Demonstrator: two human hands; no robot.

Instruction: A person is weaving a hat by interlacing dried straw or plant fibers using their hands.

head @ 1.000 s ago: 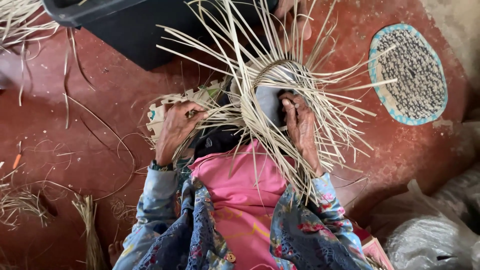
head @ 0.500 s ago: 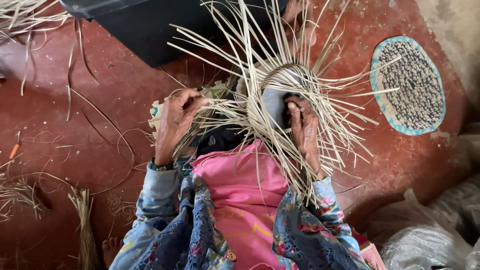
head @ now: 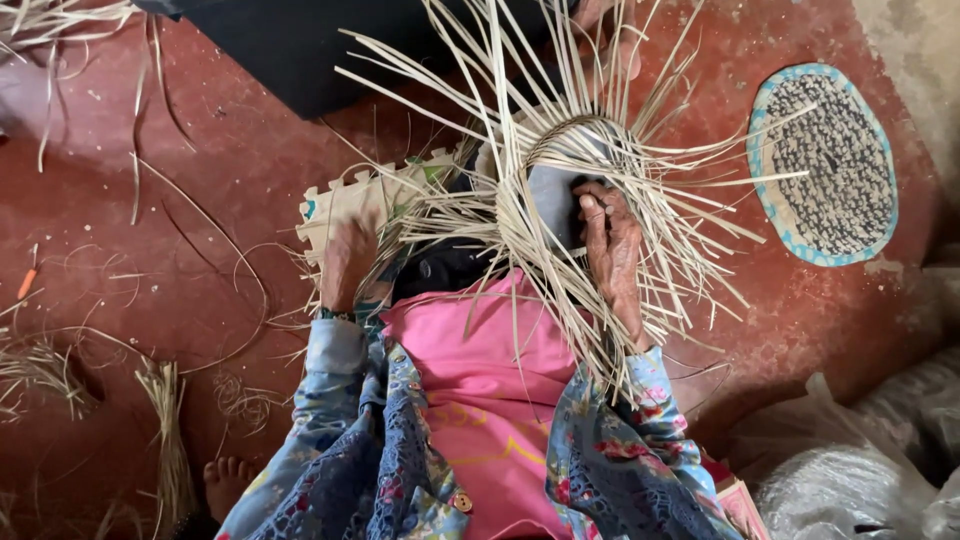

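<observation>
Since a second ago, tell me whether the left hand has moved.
Yes. The left hand slid down and left off the woven straw piece, toward the foam mat.

Mid-frame: half-woven straw basket (head: 560, 190), loose strips fanning outward. Right hand (head: 612, 250) gripping its rim, left hand (head: 347, 262) pressed on strips at left. Round woven mat (head: 825, 165) upper right on red floor (head: 150, 250). Straw bundle (head: 172, 440) lower left.
</observation>
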